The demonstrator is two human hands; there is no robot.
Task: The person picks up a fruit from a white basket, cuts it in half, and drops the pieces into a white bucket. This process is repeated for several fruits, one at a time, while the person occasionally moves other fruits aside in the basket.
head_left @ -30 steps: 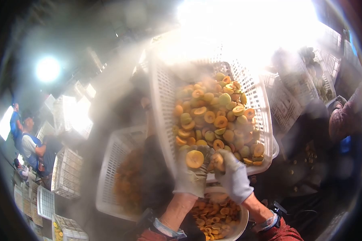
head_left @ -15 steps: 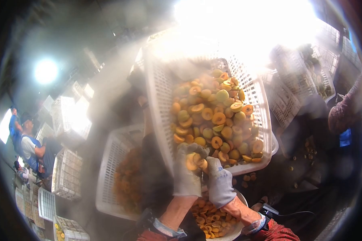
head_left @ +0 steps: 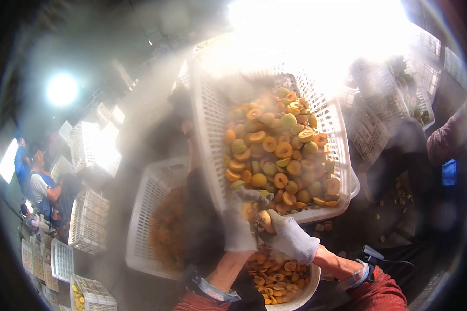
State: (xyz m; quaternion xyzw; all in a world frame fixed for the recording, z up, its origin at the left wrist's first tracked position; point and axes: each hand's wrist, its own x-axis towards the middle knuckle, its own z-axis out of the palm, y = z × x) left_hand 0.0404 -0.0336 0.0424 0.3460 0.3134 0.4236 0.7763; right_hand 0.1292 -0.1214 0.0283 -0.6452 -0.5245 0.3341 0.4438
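Note:
A white slatted crate (head_left: 341,155) full of halved, yellow-green fruit (head_left: 275,150) that look like apricots stands tilted before me. At its near edge, my gloved left hand (head_left: 239,223) is closed around apricot halves (head_left: 249,211); haze blurs them. Just right of it, my gloved right hand (head_left: 291,237) pinches another apricot half (head_left: 266,222), close against the left fingers. Whether there is a tool in that hand, I cannot make out. Beneath both hands sits a round white bowl (head_left: 312,291) holding orange fruit pieces (head_left: 277,277).
A second white crate (head_left: 140,228) with orange fruit stands at the left. Stacked crates (head_left: 88,220) and seated co-workers (head_left: 44,186) are farther left. Another person's sleeved arm (head_left: 449,135) shows at the right, near more crates (head_left: 381,103). Glare washes out the top.
My right hand has turned and dropped slightly, its forearm swinging right. An apricot half now shows in its fingers. The left hand stays near the crate edge, its fruit less visible.

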